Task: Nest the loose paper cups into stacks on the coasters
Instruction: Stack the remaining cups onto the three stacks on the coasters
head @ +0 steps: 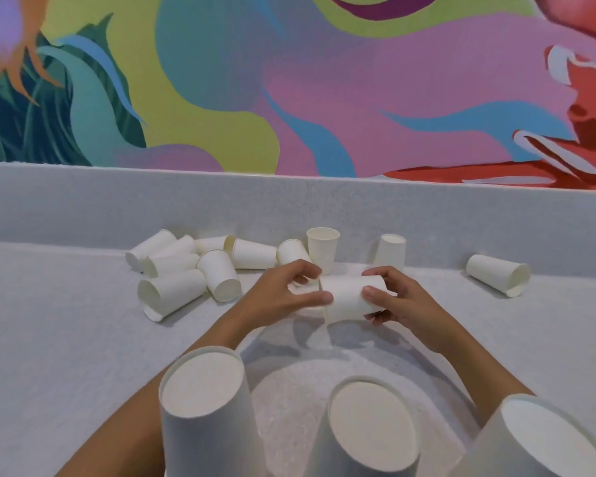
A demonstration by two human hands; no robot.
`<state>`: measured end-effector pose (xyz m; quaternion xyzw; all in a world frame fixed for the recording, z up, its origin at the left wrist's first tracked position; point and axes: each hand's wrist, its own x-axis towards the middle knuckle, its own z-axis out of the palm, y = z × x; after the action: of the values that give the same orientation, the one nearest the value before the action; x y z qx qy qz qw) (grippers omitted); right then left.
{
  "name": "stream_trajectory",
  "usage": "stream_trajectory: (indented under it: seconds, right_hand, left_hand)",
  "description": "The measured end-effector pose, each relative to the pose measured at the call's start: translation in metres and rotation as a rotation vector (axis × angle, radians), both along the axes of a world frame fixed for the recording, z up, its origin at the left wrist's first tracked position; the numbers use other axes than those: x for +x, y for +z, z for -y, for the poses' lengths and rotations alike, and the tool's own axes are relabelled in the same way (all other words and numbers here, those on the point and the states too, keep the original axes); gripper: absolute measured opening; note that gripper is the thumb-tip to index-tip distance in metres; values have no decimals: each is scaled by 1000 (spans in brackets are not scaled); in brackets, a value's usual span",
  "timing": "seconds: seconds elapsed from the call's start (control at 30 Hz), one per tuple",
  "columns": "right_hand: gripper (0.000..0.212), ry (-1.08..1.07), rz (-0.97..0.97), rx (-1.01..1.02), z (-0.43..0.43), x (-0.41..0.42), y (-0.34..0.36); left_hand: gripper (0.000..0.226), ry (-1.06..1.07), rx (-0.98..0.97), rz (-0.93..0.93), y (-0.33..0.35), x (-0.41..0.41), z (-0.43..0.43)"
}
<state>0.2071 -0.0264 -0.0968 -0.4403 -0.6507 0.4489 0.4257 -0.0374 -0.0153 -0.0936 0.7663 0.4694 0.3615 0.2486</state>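
Note:
My right hand [393, 301] grips a white paper cup [348, 297] held sideways above the counter. My left hand [286, 294] holds a second cup, mostly hidden by its fingers, whose end meets the open mouth of the first. Several loose cups lie tipped in a pile [186, 266] at the back left. One cup stands upright [322, 247] behind my hands, one stands upside down [391, 251], and one lies alone [499, 275] at the right. Three upside-down stacks rise close to the camera: left [203, 407], middle [369, 428], right [547, 442]. No coasters show.
The pale speckled counter [49, 339] ends at a low raised ledge [83, 201] under a bright painted wall. Both forearms pass between the near stacks.

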Motion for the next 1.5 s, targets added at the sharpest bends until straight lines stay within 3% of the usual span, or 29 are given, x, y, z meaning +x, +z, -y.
stream_trajectory:
  seconds: [0.07,0.13,0.23,0.33,0.63,0.73,0.87,0.97,1.07,1.2,1.33,1.5]
  right_hand:
    - [34,-40,-17,0,-2,3,-1]
    - [34,-69,-35,-2,-4,6,-3]
    - [33,-96,-39,1,-7,9,-6]
    - [31,-117,-49,5,-8,10,-7]
    - [31,-195,-48,-2,-12,12,-9]
    - [30,-231,39,1,-11,13,-8]
    - [35,-249,241,23,-11,14,-8]
    - [44,-220,382,16,-9,15,-7]
    - [54,-175,551,2,-7,15,-4]
    - [77,-123,588,23,-4,8,-3]
    - [99,-100,631,86,-5,-3,-6]
    - [98,-194,679,100,-15,-5,-14]
  left_hand:
    - [64,224,179,-97,-1,-16,-11]
    - [62,539,383,-320,-6,-34,-23]
    - [70,755,228,-627,-22,-54,-36]
    - [63,751,98,-728,-33,-62,-40]
    - [41,780,167,-426,-33,-56,-37]
    - [54,800,87,-318,-28,-55,-35]
    - [86,793,-42,-138,-19,-56,-33]
    - [100,761,-109,-116,-16,-55,-33]
    - [94,750,-147,-110,-14,-55,-33]
    - [81,703,-202,-158,-4,-53,-26]
    - [87,662,-216,-197,10,-47,-21]
    - [63,512,-234,-31,27,-31,-15]
